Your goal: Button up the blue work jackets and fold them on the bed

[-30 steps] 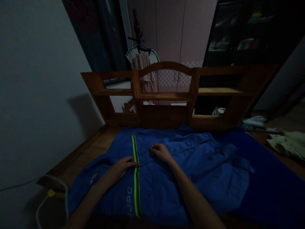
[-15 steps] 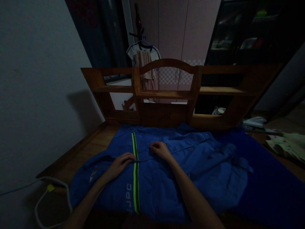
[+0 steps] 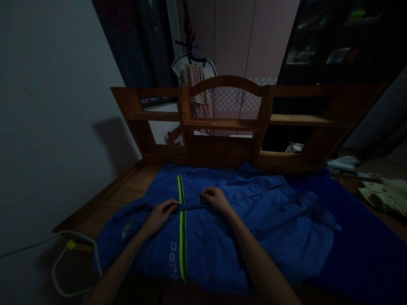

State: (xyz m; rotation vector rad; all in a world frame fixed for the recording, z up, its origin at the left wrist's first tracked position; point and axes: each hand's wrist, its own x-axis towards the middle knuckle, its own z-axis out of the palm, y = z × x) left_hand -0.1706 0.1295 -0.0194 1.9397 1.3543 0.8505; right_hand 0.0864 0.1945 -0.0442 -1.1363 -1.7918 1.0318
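A blue work jacket (image 3: 216,245) lies spread out before me, with a yellow-green reflective stripe (image 3: 183,250) running across it and pale letters beside the stripe. My left hand (image 3: 161,214) pinches the edge of the jacket's front placket right by the stripe, and that edge is raised a little. My right hand (image 3: 216,198) is closed on the same placket edge farther to the right. Snaps or buttons (image 3: 258,191) show along the placket near the collar end. The fabric between the fingertips is dim and partly hidden.
A wooden headboard with shelves (image 3: 222,124) stands behind the jacket. A dark blue sheet (image 3: 359,250) spreads to the right. At the lower left lies a white cable (image 3: 54,275) with a yellow tag, near the wall (image 3: 57,127). Clothes (image 3: 197,80) hang beyond the headboard.
My left hand has lifted the placket edge and moved slightly up and left. My right hand stays in nearly the same place. The view has shifted slightly.
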